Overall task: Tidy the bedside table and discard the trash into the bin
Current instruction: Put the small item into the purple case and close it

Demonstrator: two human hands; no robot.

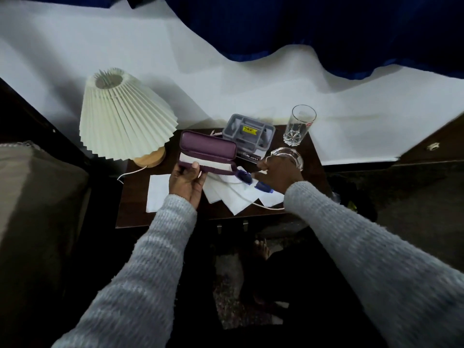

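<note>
Table: a dark wooden bedside table [313,151] stands against a white draped sheet.
Left hand [185,180]: holds up an open purple glasses case [208,153], thumb pressed on its white lining.
Right hand [278,172]: fingers closed around blue-framed glasses [247,178] just beside the case.
Underneath: loose white paper sheets [233,197] and a white cord.
Around: pleated lamp [123,116] at left; grey plastic tray [248,133] behind the case; empty tumbler [298,125] and glass ashtray [288,156] behind the right hand.
</note>
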